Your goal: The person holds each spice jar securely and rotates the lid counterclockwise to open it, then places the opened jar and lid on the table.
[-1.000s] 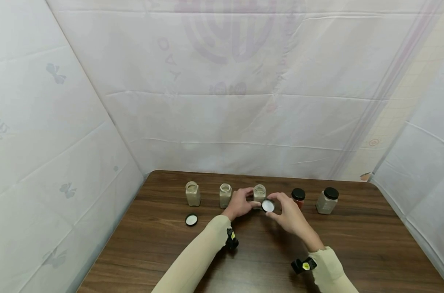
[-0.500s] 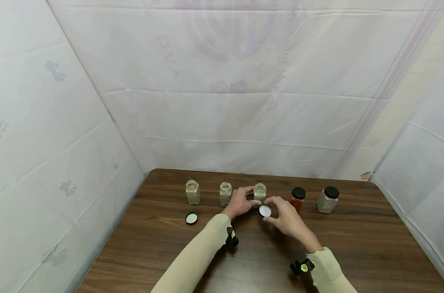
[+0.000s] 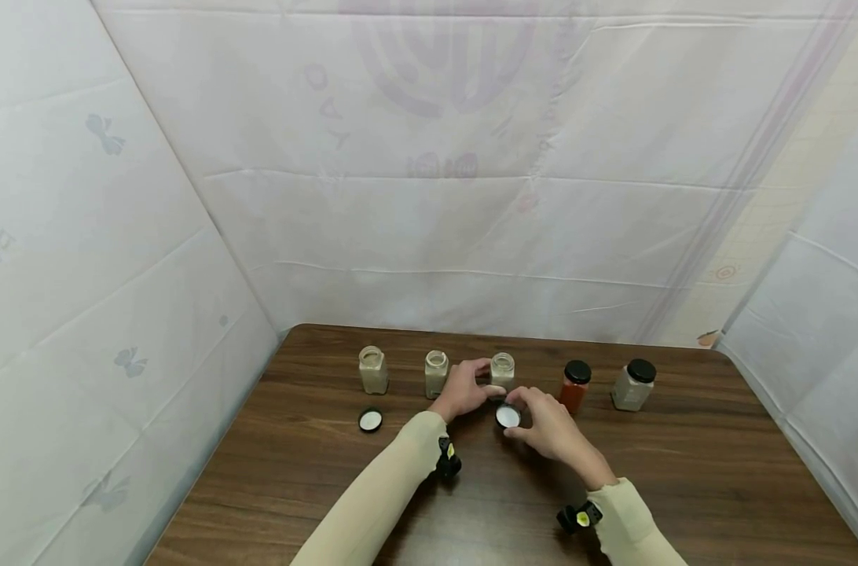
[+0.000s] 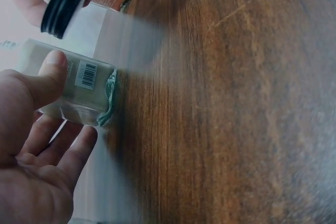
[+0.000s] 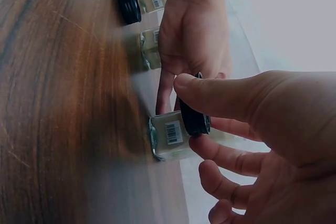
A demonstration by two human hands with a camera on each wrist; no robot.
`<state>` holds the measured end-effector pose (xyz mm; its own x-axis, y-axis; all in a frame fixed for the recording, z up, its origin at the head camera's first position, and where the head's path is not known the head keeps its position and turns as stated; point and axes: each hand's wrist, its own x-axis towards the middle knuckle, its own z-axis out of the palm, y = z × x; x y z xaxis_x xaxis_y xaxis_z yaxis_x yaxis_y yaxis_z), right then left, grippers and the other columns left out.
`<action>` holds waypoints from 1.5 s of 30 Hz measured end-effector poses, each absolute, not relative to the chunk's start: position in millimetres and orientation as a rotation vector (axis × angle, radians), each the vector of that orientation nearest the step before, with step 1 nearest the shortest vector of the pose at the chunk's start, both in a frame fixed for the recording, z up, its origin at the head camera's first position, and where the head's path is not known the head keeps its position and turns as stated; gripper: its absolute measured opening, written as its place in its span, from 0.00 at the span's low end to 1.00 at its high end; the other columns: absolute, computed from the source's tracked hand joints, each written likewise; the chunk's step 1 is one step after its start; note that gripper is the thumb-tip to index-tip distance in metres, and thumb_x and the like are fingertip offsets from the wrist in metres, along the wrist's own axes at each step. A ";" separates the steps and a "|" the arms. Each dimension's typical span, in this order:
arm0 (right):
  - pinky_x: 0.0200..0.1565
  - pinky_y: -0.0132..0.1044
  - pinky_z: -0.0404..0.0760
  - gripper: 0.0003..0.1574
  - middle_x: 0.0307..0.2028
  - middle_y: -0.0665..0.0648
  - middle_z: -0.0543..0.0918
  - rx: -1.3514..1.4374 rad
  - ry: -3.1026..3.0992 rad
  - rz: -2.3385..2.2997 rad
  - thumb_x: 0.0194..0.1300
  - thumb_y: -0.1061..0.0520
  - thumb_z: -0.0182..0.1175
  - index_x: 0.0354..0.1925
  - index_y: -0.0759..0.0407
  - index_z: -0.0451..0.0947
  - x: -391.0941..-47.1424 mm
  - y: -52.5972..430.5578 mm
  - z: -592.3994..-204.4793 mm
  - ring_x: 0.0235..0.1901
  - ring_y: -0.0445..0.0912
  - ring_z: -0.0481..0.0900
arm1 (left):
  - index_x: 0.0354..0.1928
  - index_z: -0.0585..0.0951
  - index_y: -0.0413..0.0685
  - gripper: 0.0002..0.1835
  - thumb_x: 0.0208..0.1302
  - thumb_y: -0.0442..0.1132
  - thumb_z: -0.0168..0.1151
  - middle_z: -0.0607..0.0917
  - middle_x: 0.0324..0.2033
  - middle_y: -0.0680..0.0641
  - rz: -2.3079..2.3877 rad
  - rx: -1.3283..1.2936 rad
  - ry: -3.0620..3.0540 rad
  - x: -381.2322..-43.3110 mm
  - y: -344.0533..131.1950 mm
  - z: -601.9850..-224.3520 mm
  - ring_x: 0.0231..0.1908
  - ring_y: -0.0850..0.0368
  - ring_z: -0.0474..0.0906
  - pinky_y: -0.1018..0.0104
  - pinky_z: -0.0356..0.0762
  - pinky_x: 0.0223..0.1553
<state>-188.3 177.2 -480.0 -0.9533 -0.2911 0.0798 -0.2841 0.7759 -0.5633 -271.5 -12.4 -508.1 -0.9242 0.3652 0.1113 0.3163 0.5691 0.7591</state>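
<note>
My left hand [image 3: 466,391] grips an uncapped square glass jar [image 4: 79,80] of pale powder, thumb on one side and fingers on the other. The jar's barcode label faces the left wrist camera, and its base meets the table. My right hand [image 3: 551,428] pinches a black screw lid [image 5: 195,114] between thumb and fingers. White lining [image 3: 508,417] inside that lid faces up towards the head camera. In the head view the lid is just in front of the held jar, apart from its open mouth.
Two more uncapped jars [image 3: 373,371] [image 3: 436,374] stand to the left, with a lid [image 3: 370,420] lying upturned before the leftmost. To the right are a black-capped jar of red contents [image 3: 575,387] and a black-capped pale jar [image 3: 633,385]. White cloth [image 3: 429,236] hangs behind the wooden table [image 3: 273,487].
My right hand has brought the lid down towards the table, nearer to me and slightly left, uncovering more of the red jar. My left hand stays on its jar.
</note>
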 end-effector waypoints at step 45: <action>0.36 0.45 0.69 0.28 0.34 0.49 0.76 -0.471 2.889 -0.786 0.53 0.54 0.81 0.49 0.52 0.80 -187.6 162.5 -496.9 0.34 0.45 0.72 | 0.66 0.80 0.47 0.31 0.63 0.48 0.75 0.85 0.58 0.47 1.296 0.581 2.722 -272.1 -12.8 -508.8 0.60 0.51 0.81 0.55 0.78 0.60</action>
<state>-187.6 162.5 -496.9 -0.9457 -0.3242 -0.0251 -0.2668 0.8178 -0.5099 -272.1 -12.8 -508.8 -0.9260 0.3651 0.0960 0.3046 0.5726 0.7612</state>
